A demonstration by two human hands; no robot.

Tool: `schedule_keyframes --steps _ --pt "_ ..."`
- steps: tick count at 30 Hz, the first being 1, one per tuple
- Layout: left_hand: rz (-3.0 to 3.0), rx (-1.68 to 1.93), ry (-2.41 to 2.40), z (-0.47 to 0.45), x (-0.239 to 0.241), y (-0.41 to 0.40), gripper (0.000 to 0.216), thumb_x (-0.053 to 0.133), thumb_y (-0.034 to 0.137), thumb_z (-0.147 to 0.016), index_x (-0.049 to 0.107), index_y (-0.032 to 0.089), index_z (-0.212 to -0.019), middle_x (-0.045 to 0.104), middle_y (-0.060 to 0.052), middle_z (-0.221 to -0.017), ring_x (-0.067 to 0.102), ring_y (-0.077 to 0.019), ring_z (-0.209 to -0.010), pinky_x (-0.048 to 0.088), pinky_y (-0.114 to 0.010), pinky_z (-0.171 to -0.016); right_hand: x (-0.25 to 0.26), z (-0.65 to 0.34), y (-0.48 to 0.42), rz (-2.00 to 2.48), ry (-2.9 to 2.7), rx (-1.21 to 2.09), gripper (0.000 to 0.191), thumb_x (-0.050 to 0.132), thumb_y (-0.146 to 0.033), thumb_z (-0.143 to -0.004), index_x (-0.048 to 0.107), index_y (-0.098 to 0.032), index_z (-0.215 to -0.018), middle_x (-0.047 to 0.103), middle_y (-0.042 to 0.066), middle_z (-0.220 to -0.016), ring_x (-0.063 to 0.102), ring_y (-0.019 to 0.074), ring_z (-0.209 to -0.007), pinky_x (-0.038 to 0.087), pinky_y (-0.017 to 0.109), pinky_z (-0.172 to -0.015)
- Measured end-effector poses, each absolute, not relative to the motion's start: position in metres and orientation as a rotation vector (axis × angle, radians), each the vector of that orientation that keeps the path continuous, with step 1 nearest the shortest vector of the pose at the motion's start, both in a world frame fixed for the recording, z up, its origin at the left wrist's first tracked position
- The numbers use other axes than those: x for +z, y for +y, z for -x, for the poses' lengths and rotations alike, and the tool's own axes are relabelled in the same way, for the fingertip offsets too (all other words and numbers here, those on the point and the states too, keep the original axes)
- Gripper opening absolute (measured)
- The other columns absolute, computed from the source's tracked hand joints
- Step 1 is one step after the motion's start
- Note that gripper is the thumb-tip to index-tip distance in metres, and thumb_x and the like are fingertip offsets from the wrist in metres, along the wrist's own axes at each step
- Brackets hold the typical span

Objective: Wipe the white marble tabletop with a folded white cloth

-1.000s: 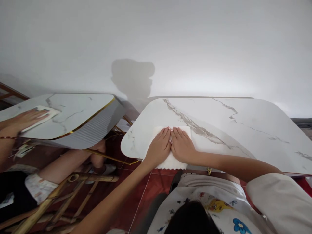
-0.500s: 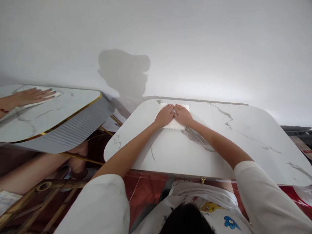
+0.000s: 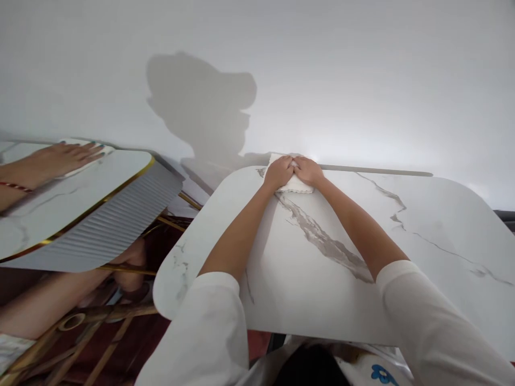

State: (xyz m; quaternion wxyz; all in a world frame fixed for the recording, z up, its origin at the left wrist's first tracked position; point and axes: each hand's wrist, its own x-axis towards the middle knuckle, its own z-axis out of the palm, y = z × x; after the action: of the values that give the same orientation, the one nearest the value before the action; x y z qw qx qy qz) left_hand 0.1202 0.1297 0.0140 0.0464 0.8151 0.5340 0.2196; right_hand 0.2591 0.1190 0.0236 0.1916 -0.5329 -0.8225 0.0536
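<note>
My left hand [image 3: 279, 172] and my right hand [image 3: 309, 171] lie side by side on a white cloth [image 3: 295, 187], their fingertips meeting near its middle. The fingers are bent and close together, pressing the cloth against the tabletop. The cloth's scalloped near edge shows below the hands, and its far edge reaches the back rim of the white marble-patterned table [image 3: 225, 214]. Both arms stretch forward across the tabletop. What lies under the palms is hidden.
At left stands a second marble-patterned table [image 3: 120, 166] with gold trim and a ribbed grey side. Another person's hand [image 3: 68, 156] lies flat on a white cloth there. A wall [image 3: 341, 80] rises behind both tables. A bamboo frame [image 3: 92, 332] is at lower left.
Both my hands have pushed the cloth away from me to the table's back edge, uncovering a broad grey vein. The other person's hand has shifted slightly right. My view has moved closer over the table.
</note>
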Motion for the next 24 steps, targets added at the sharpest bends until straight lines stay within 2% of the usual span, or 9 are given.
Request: schedule_keyframes --steps 5,13,19,24 --pt "-2.544 0.707 1.591 -0.119 0.010 0.136 0.047 0.031 0.021 -0.090 0.053 0.006 -0.129 0.051 -0.014 -0.139 0.045 -0.0240 -0.130 0.032 -0.036 -0.112 0.022 -0.259 0.121 1.523 -2.297 0.127 0.047 0.035 -0.022 -0.092 0.047 -0.008 -0.135 0.049 0.012 -0.141 0.045 0.0233 -0.129 0.033 0.037 -0.108" --pt "-2.620 0.677 1.518 -0.118 0.006 0.120 0.050 0.031 0.018 -0.089 0.047 0.002 -0.133 0.046 -0.018 -0.143 0.039 -0.0239 -0.134 0.028 -0.040 -0.114 0.020 -0.254 0.093 1.586 -2.317 0.000 0.051 0.030 -0.019 -0.094 0.039 0.003 -0.139 0.040 0.020 -0.147 0.033 0.0270 -0.137 0.023 0.037 -0.113" --pt "-2.689 0.591 1.450 -0.108 0.006 0.077 0.054 0.027 0.021 -0.090 0.040 0.002 -0.138 0.039 -0.016 -0.148 0.032 -0.0216 -0.139 0.024 -0.037 -0.116 0.016 -0.245 0.045 1.623 -2.280 0.039 0.054 0.028 -0.021 -0.095 0.035 0.004 -0.142 0.033 0.021 -0.150 0.028 0.0285 -0.140 0.020 0.041 -0.114" --pt "-2.699 0.526 1.462 -0.094 0.009 0.028 0.054 0.026 0.023 -0.090 0.040 0.005 -0.140 0.038 -0.013 -0.149 0.031 -0.0211 -0.140 0.023 -0.037 -0.117 0.012 -0.232 -0.002 1.635 -2.273 0.016 0.055 0.030 -0.022 -0.094 0.034 0.005 -0.142 0.034 0.021 -0.150 0.028 0.0297 -0.139 0.020 0.041 -0.114"
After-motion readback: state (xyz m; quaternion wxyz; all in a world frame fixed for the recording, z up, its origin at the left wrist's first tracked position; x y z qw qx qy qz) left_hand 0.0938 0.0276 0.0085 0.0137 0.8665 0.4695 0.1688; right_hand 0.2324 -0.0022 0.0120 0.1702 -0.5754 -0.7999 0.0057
